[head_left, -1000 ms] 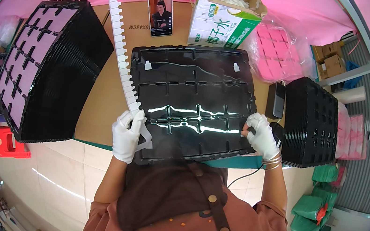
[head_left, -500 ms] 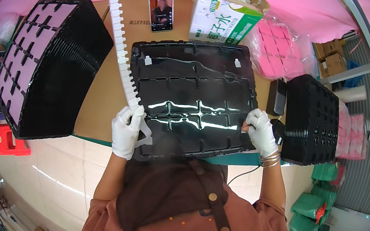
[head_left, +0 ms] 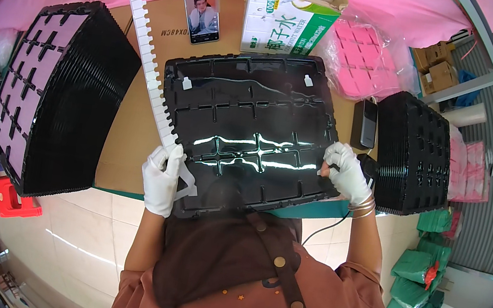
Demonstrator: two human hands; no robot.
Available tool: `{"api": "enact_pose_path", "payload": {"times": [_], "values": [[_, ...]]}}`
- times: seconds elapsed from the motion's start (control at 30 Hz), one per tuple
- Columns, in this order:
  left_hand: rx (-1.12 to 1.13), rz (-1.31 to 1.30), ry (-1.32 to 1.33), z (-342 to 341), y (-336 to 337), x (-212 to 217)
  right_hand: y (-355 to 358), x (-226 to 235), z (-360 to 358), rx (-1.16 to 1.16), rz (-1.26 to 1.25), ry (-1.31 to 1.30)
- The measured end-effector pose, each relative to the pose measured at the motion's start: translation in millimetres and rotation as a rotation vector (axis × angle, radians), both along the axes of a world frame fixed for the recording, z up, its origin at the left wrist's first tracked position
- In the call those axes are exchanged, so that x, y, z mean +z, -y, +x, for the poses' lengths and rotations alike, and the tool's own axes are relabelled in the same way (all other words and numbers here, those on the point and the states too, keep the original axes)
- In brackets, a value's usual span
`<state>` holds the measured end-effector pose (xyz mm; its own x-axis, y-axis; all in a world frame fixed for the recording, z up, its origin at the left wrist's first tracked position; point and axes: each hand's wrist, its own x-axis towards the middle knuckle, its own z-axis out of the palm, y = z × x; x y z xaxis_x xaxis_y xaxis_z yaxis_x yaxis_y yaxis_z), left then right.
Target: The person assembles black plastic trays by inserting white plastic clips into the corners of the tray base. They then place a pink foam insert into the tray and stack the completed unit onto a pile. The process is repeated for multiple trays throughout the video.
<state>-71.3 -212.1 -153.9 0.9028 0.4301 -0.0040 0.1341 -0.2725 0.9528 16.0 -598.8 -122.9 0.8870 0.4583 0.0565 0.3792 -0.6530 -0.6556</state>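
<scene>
In front of me lies a glossy black plastic tray (head_left: 251, 120) with raised cross-shaped ridges. Two small white tab stickers (head_left: 187, 84) are on its far part, one at the left and one at the right. My left hand (head_left: 161, 180), in a white glove, pinches the near end of a long white notched strip (head_left: 143, 35) at the tray's left edge. A loose pale curl of backing (head_left: 188, 185) hangs beside that hand. Over the tray's right edge, my right hand (head_left: 346, 173) has its fingertips pressed together, some bare; what they hold, if anything, I cannot make out.
Stacks of black trays stand left (head_left: 81, 99) and right (head_left: 413, 155), the left one topped with a lilac sheet. At the back are a phone playing video (head_left: 201, 12), a carton of white scraps (head_left: 290, 21) and wrapped pink trays (head_left: 367, 60). A dark device (head_left: 365, 125) sits right.
The whole view has shifted slightly. Both hands keep the same pinching poses beside the tray, the left one on the strip. The picture on the phone is different.
</scene>
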Motion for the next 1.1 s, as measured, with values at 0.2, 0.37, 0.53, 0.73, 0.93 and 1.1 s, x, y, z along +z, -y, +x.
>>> {"api": "enact_pose_path", "payload": {"times": [0.2, 0.37, 0.53, 0.73, 0.93, 1.1], "values": [[0.010, -0.013, 0.017, 1.5, 3.4, 4.0, -20.3, -6.0, -8.9, -0.183, -0.130, 0.152], [0.016, -0.063, -0.015, 0.3, 1.4, 0.7, -14.0, -10.0, -4.0, -0.155, -0.060, 0.038], [0.009, -0.019, -0.002, 1.1, 0.8, -1.6, 3.4, -4.2, -0.6, 0.013, -0.018, -0.040], [0.000, -0.047, 0.008, 0.0, 1.6, 0.3, -0.1, 3.0, 0.3, 0.017, -0.033, -0.008], [0.030, -0.066, 0.009, 0.5, 0.7, -5.7, -24.8, -8.8, -11.2, -0.223, -0.060, 0.192], [0.037, -0.090, 0.003, 1.3, 2.9, 0.5, -25.0, -1.2, -7.4, -0.187, -0.052, 0.052]]}}
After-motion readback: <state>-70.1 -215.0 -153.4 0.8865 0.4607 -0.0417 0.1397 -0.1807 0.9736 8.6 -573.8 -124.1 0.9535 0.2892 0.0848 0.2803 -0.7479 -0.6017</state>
